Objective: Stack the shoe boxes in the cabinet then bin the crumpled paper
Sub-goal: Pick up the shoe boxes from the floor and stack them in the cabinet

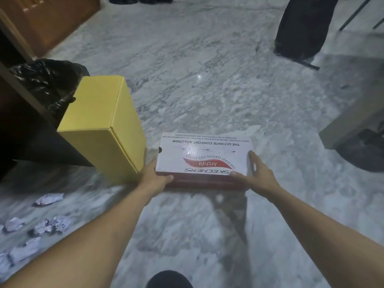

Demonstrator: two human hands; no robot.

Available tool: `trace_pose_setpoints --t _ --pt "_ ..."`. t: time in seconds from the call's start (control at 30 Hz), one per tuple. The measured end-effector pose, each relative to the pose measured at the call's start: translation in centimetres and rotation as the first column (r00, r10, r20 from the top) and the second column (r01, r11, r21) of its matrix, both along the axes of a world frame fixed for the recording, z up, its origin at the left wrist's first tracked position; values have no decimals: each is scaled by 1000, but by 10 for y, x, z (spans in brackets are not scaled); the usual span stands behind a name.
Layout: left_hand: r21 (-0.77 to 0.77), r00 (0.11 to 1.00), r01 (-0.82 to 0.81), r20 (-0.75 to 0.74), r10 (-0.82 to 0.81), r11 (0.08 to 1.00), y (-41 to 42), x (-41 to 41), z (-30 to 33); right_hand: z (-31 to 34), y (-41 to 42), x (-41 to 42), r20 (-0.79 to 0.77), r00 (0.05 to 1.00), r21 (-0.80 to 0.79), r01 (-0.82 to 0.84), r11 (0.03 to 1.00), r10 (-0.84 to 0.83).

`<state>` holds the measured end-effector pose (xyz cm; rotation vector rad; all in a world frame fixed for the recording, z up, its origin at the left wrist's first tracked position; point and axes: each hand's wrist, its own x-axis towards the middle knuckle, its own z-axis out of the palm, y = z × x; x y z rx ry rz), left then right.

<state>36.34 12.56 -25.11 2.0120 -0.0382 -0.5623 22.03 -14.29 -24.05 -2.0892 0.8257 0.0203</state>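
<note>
A white and red shoe box [204,156] lies flat in the middle of the marble floor. My left hand [155,177] grips its near left corner and my right hand [254,174] grips its near right corner. A yellow shoe box [104,125] stands on the floor just left of it, touching or nearly touching. Several pieces of crumpled paper [51,224] lie scattered on the floor at the lower left. The open wooden cabinet [27,96] is at the left edge. A bin lined with a black bag [49,82] stands behind the yellow box.
A black bag-like object [301,28] stands at the far right of the floor. A grey furniture corner [353,121] juts in from the right with a dark object under it. My dark shoe [169,280] shows at the bottom edge.
</note>
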Motion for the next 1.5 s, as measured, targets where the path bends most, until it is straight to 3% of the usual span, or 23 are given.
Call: trace_pose_setpoints --t 0.27,0.57,0.83,1.03,1.5 --pt "-109 987 -22 158 39 994 -15 -3 60 45 -9 -9 116 987 -52 118 992 -111" --pt "-174 909 -129 372 187 976 -12 -25 182 163 -2 -28 326 931 -68 196 978 -164" --pt "-265 831 -187 470 296 946 34 -62 276 256 42 -53 497 856 -49 189 981 -140" --pt "-331 754 -267 513 410 905 99 -100 344 317 98 -63 595 801 -48 111 993 -61" --pt "-412 442 -486 645 623 771 277 -147 493 460 263 -32 736 647 -68 -219 973 197"
